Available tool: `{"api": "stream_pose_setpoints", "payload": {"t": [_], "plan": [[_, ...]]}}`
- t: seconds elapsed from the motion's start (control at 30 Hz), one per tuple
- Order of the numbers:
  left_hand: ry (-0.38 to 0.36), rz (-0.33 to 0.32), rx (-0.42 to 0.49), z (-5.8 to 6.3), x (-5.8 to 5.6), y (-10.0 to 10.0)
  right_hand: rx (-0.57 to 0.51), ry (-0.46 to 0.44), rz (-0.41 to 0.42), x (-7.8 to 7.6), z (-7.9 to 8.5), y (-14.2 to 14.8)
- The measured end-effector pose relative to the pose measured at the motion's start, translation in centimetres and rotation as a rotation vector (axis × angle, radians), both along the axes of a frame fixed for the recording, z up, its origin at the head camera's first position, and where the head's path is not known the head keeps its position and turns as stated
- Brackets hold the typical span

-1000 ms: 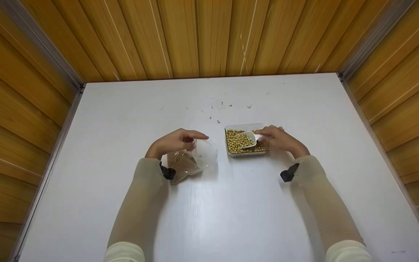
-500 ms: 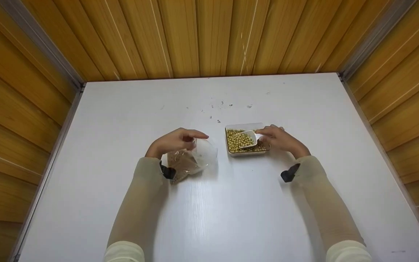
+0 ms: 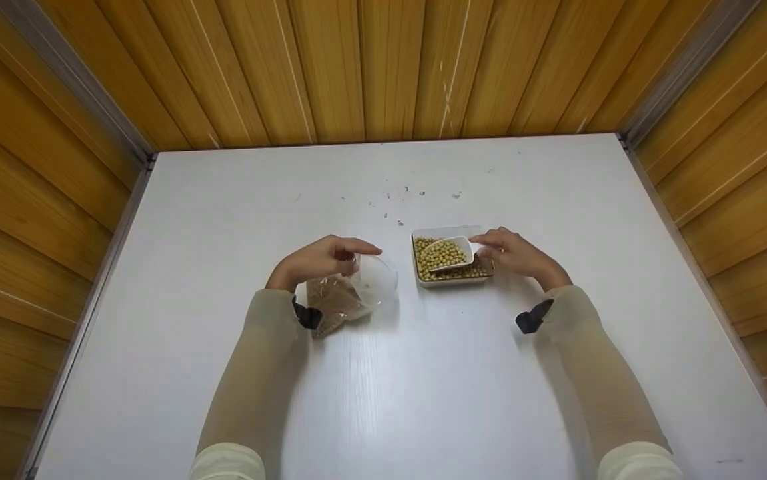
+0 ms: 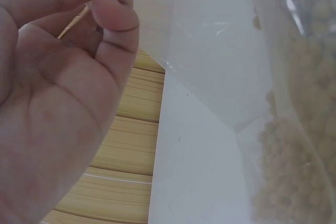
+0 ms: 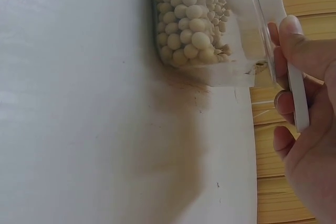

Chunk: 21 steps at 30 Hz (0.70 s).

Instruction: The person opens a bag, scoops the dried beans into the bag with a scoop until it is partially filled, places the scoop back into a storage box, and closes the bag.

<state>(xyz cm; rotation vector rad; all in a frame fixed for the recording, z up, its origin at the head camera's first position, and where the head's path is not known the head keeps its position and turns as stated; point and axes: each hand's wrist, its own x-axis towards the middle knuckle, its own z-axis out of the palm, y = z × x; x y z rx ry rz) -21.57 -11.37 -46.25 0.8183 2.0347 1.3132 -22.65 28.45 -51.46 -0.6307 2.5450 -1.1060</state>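
Observation:
My left hand (image 3: 320,259) pinches the mouth of a clear plastic bag (image 3: 343,303) between thumb and curled fingers. Pale round beans (image 4: 294,166) lie in the bag's lower part, and its open mouth spreads toward the right. To the right of it stands a clear rectangular container (image 3: 453,283) of soybeans (image 3: 425,268). My right hand (image 3: 522,255), at the container's right side, grips a white scoop by its handle (image 5: 298,100). The scoop (image 3: 467,247) is heaped with beans and sits over those in the container, its mouth facing left.
Under everything is a white table (image 3: 396,400). Small dark specks (image 3: 402,222) mark its surface behind the container. Yellow wood-patterned panels (image 3: 383,73) stand along the back and both sides.
The scoop has filled with more beans and come up slightly among them, with my right hand shifting a little to the right. My left hand and the bag stay put.

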Motion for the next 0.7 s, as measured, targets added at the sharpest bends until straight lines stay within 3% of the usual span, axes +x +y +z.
{"api": "stream_pose_setpoints", "payload": {"t": [0.27, 0.7], "plan": [[0.017, 0.006, -0.004, -2.4, -1.1, -0.3, -0.041, -0.032, -0.018, 0.0, -0.3, 0.3], [0.018, -0.001, 0.008, -2.4, -1.2, -0.6, -0.080, -0.059, -0.059, 0.0, -0.6, 0.6]]}}
